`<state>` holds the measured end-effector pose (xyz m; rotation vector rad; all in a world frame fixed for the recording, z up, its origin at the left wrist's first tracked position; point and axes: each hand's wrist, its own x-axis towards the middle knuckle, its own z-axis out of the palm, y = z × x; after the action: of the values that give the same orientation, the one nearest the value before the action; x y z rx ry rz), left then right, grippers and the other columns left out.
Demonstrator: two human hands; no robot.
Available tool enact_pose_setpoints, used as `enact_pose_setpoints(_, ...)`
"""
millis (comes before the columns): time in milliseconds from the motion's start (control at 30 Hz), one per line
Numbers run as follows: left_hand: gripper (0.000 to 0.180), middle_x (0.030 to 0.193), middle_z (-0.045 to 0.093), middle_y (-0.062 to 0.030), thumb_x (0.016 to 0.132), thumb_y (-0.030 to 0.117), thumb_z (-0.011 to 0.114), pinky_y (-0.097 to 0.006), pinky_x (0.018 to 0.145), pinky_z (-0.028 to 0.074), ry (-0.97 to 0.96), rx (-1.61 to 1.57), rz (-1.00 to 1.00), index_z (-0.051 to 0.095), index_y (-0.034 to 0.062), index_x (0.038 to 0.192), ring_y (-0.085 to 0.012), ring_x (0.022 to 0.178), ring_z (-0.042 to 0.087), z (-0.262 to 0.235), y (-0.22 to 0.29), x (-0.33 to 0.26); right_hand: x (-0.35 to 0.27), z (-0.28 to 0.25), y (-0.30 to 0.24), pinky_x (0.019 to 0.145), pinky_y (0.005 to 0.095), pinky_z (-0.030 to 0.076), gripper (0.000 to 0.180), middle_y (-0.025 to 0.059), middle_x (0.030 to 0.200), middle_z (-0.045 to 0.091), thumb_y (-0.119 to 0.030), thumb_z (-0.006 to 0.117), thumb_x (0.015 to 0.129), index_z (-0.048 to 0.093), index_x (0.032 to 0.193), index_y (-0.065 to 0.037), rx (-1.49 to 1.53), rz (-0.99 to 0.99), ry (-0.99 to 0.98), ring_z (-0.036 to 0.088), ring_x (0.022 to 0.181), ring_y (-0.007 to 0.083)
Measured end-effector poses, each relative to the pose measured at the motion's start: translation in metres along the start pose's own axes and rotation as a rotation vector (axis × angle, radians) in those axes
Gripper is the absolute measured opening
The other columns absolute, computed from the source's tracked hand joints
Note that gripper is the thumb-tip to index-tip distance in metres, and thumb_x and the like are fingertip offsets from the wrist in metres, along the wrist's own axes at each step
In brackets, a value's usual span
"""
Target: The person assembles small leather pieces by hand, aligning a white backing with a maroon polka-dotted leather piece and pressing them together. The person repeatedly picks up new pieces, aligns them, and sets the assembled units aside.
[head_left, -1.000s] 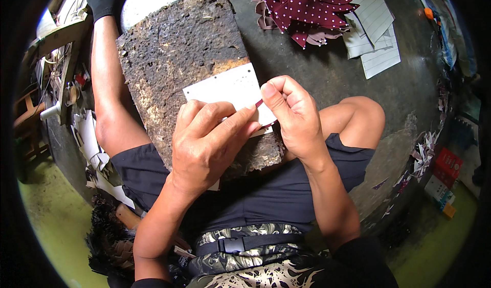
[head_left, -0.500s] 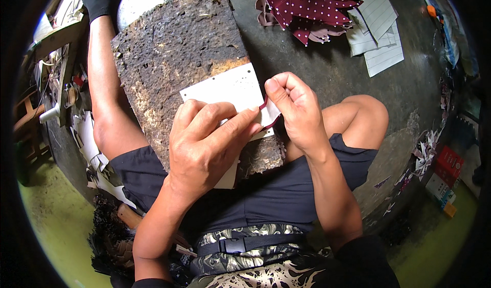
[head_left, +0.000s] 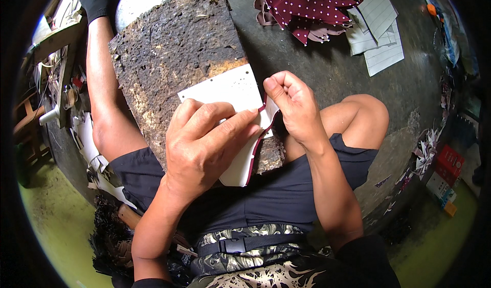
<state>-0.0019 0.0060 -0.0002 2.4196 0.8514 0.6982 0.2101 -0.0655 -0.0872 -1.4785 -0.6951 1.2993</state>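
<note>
As before, right hand (head_left: 296, 109) higher; edge (head_left: 263, 122) peeled

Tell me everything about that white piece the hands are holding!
The white piece is a thin, flat sheet, like card or leather, with a dark red edge and small holes. It lies on a rough dark slab over the lap. The left hand presses it flat; the right hand pinches its folded-up edge.

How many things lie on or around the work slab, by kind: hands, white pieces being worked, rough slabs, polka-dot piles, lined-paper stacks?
Bare hands: 2 (left hand, right hand)
White flat piece with dark red edge: 1
Rough dark brown slab: 1
Dark red white-dotted fabric pile: 1
White lined paper stack: 1
Total: 6
</note>
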Motion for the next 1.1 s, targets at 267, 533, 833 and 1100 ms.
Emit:
enact_pose_setpoints(267,0.035,0.102,0.073,-0.0012,0.083,0.016,0.1,-0.038,0.072,0.054,-0.007,-0.02,-0.003,0.089,0.0144,0.116,-0.0219,0.085,0.065,-0.001,-0.001,0.002,0.003,-0.001,0.008,0.073,0.0267,0.05,0.031,-0.0027,0.09,0.069,-0.03,0.071,0.119,0.071,0.111,0.0,-0.025,0.026,0.011,0.059,0.082,0.0046)
enact_pose_setpoints(533,0.033,0.101,0.073,-0.002,0.082,0.014,0.1,-0.039,0.072,0.053,0.005,-0.033,-0.008,0.088,0.0137,0.113,-0.0227,0.084,0.065,-0.001,0.0,0.003,0.006,-0.003,0.015,0.072,0.0272,0.05,0.033,-0.0021,0.09,0.07,-0.031,0.072,0.119,0.072,0.112,0.001,-0.044,0.044,0.02,0.059,0.082,0.0054)
enact_pose_setpoints(833,0.033,0.101,0.073,-0.0021,0.084,0.014,0.099,-0.04,0.071,0.052,0.002,-0.045,-0.002,0.088,0.0134,0.114,-0.0237,0.082,0.064,0.0,0.0,0.005,0.013,-0.005,0.024,0.072,0.0329,0.053,0.037,0.0037,0.084,0.071,-0.036,0.075,0.116,0.073,0.108,0.001,-0.22,0.047,0.098,0.061,0.078,0.0096)
enact_pose_setpoints(1100,0.033,0.101,0.073,-0.0019,0.084,0.013,0.099,-0.04,0.071,0.052,-0.006,-0.044,-0.001,0.087,0.0138,0.115,-0.0238,0.083,0.064,-0.001,0.0,0.004,0.017,-0.007,0.025,0.073,0.0359,0.055,0.039,0.0062,0.083,0.073,-0.037,0.074,0.115,0.074,0.107,0.001,-0.306,0.096,0.137,0.065,0.077,0.0133)
